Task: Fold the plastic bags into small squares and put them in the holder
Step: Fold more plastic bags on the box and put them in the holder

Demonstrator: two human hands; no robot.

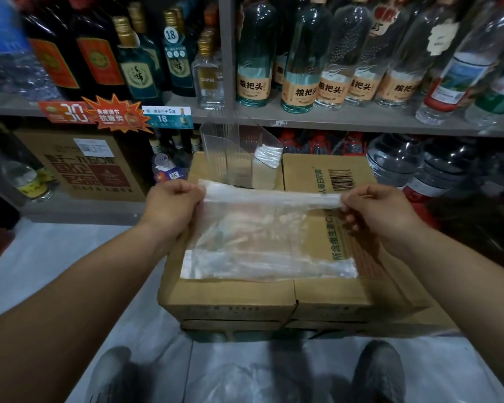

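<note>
On top of the cardboard box, we stretch a plastic bag flat so it creases cleanly. Our left hand at nine o'clock and right hand at three each pinch an end of its folded far edge, pulling it taut. At twelve, the clear holder stands within reach, folded bags inside.

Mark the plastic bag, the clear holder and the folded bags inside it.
plastic bag point(259, 228): head view, flat middle panel.
holder point(218, 146): head view, clear left wall.
folded bags point(266, 158): head view, top of stack.
</note>
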